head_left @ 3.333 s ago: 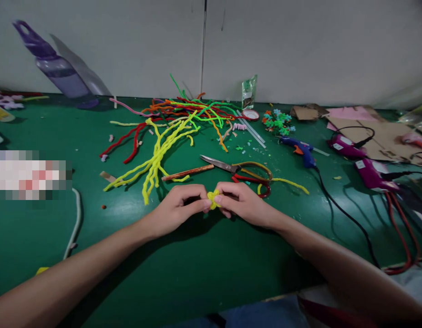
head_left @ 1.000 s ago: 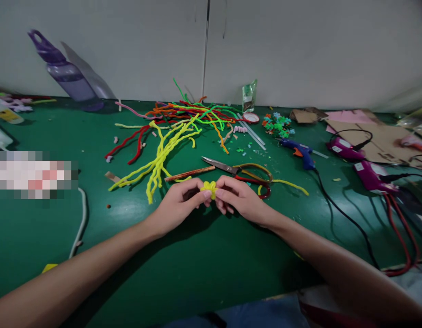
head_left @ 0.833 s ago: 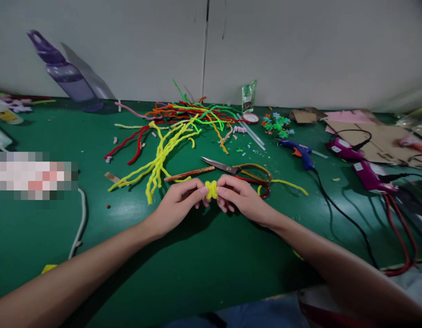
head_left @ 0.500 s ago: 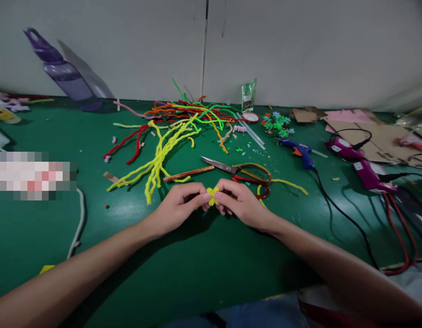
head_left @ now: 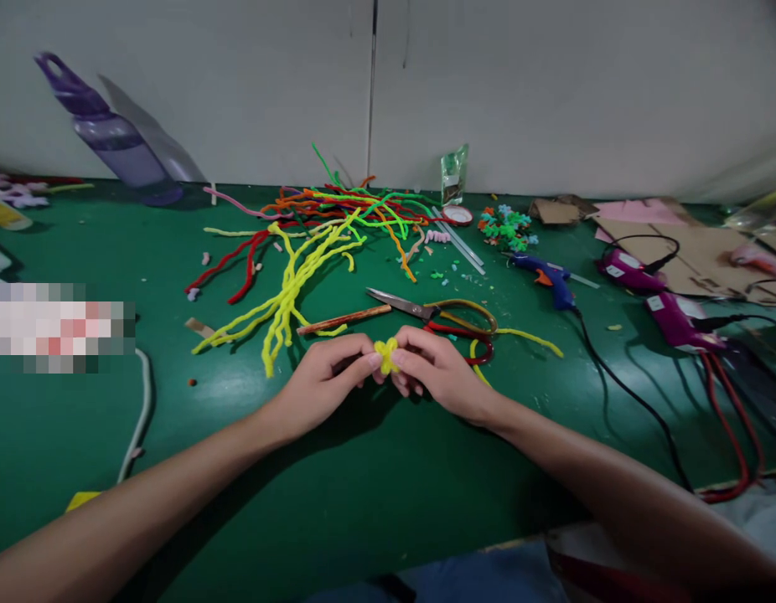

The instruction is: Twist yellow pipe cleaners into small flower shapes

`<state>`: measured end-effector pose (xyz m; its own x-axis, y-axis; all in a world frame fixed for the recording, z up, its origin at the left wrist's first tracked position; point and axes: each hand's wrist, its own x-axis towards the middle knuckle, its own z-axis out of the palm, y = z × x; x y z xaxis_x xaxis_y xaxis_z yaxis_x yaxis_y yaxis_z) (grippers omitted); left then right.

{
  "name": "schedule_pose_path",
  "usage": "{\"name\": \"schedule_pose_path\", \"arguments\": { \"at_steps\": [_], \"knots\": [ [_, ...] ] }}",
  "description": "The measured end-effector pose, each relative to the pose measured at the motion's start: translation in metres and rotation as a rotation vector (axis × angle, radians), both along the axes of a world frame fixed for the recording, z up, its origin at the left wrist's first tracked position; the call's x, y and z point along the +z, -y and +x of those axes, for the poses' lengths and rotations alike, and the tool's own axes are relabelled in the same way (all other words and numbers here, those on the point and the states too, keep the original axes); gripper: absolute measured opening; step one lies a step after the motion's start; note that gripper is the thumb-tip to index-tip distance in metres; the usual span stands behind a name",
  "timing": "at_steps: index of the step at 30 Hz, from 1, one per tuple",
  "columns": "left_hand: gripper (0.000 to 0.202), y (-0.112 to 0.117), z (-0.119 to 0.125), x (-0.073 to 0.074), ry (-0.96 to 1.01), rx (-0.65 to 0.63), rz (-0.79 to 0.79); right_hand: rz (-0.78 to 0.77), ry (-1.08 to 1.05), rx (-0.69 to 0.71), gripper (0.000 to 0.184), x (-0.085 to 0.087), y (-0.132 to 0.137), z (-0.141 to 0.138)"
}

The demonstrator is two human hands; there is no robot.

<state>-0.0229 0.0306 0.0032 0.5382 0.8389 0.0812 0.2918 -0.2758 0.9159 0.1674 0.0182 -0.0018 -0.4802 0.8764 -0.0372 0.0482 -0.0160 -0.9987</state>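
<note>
Both hands meet over the middle of the green worktop (head_left: pixel 363 502), a little nearer its front edge than its back. The left hand (head_left: pixel 325 378) and the right hand (head_left: pixel 442 374) each pinch a small yellow fuzzy knot (head_left: pixel 386 354) between thumb and fingertips. The knot is bent into short rounded loops like petals and is held just above the surface.

Just behind the hands lie scissors (head_left: pixel 426 308) with steel blades and brown and red loop handles. Beside them lies a thin reddish-brown stick (head_left: pixel 344 319). A sheaf of long, fluffy yellow stems (head_left: pixel 287 293) runs from there towards the back edge. It joins a tangle of wiry stems (head_left: pixel 356 205) in red, orange, green and pink.

Towards the right edge a blue glue gun (head_left: pixel 548 276) and two purple glue guns (head_left: pixel 680 322) lie on their sides. Their black and red cords trail to the front edge. Flat brown cardboard (head_left: pixel 695 243) sits at the back right corner, and a clear purple bottle (head_left: pixel 108 138) stands at the back left. A white cord (head_left: pixel 140 410) curves near the left edge.

The worktop is smooth, matt and littered with small clippings. A plain pale wall (head_left: pixel 551 84) rises behind it.
</note>
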Motion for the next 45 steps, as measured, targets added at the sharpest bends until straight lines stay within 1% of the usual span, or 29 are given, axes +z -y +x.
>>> {"name": "schedule_pose_path", "arguments": {
  "at_steps": [2,5,11,16,19,25,32,45],
  "knots": [
    [0.030,0.0005,-0.0001,0.0010,0.019,0.028,-0.009,-0.019,-0.015,0.014,0.027,0.0015,-0.0013,0.0015],
    [0.031,0.0013,-0.0006,0.0016,0.024,0.041,-0.039,-0.008,-0.008,-0.003,0.026,0.0033,-0.0022,0.0030],
    [0.041,0.0022,-0.0014,-0.0001,0.088,0.042,-0.120,0.028,0.026,-0.042,0.026,0.0037,-0.0016,0.0028],
    [0.032,0.0017,-0.0005,0.0013,0.018,0.041,-0.057,0.020,0.031,-0.036,0.024,0.0033,-0.0029,0.0033],
    [0.030,0.0011,-0.0006,0.0016,0.002,0.057,-0.031,0.018,0.053,-0.010,0.022,0.0041,-0.0030,0.0032],
    [0.032,0.0010,-0.0010,0.0008,0.046,0.046,-0.062,0.052,0.123,0.035,0.023,0.0054,-0.0016,0.0042],
    [0.025,0.0009,0.0009,-0.0003,0.073,0.033,-0.096,0.072,0.133,0.044,0.026,0.0040,-0.0009,0.0054],
    [0.024,0.0005,0.0009,-0.0042,0.090,0.019,-0.062,0.050,0.059,0.027,0.022,-0.0013,-0.0007,0.0037]
  ]
}}
